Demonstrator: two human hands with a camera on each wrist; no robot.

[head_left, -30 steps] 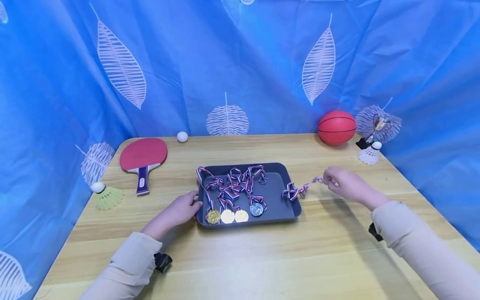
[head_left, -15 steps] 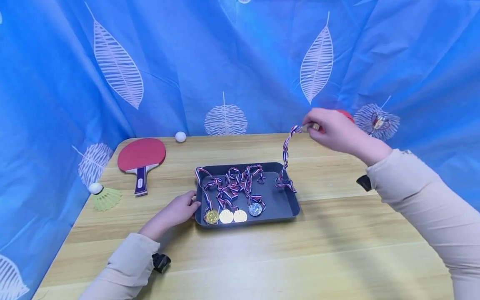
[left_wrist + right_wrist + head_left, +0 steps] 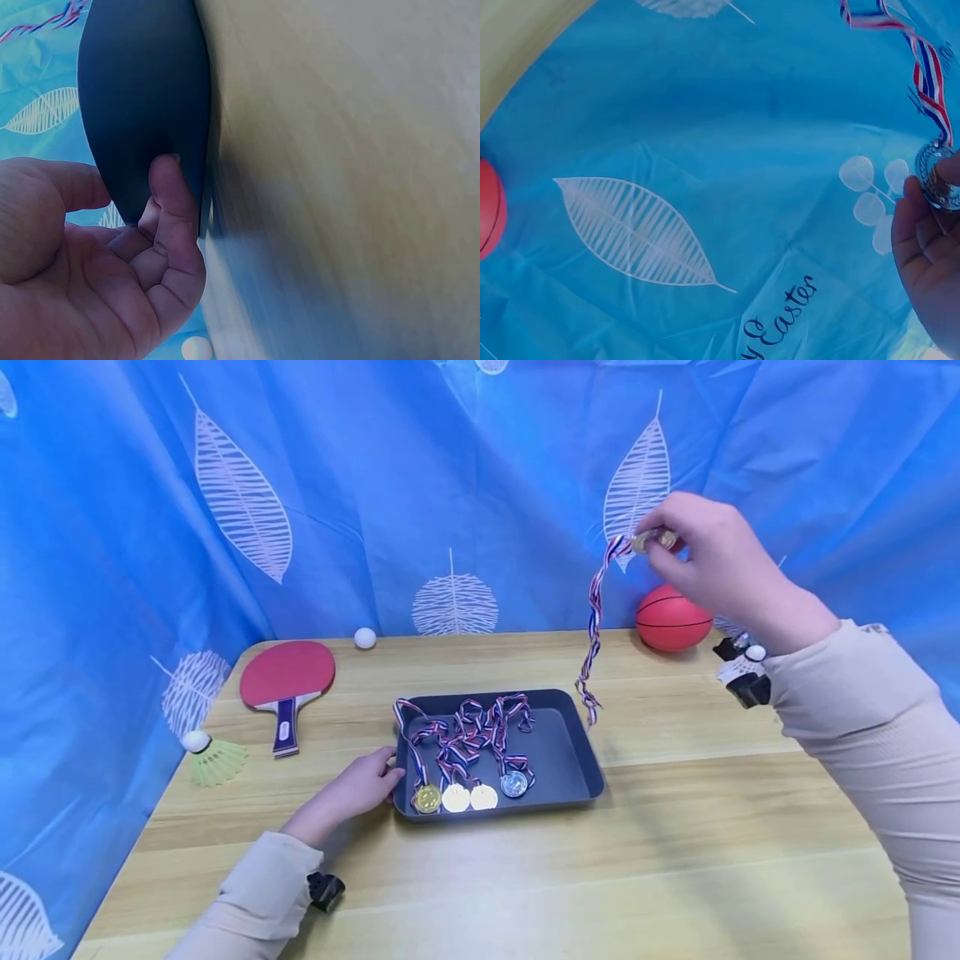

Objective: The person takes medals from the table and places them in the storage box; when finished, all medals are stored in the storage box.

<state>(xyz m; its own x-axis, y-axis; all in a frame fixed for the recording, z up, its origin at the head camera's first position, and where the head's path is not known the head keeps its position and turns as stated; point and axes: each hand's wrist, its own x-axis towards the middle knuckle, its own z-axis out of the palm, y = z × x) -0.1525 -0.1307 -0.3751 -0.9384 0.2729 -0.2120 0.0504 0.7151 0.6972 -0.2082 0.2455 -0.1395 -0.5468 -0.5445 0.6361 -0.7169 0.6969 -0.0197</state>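
In the head view my right hand is raised above the table's right side, pinching a shiny round medal between thumb and fingers. Its red, white and blue ribbon hangs down, the loose end beside the tray's right rim. My left hand grips the left end of the dark grey tray, thumb at the rim and fingers against the outer wall. Along the tray's front lie three gold medals and a silver medal, their tangled ribbons spread behind them.
A red table tennis bat, a white ball and a yellow shuttlecock lie at the left. A red mini basketball and a white shuttlecock stand back right, near a partly hidden trophy. A blue curtain encloses the table.
My right hand has lifted the medal from right of the tray, up and back, and its ribbon has swung clear of the tray. My left hand has stayed at the tray's left end.
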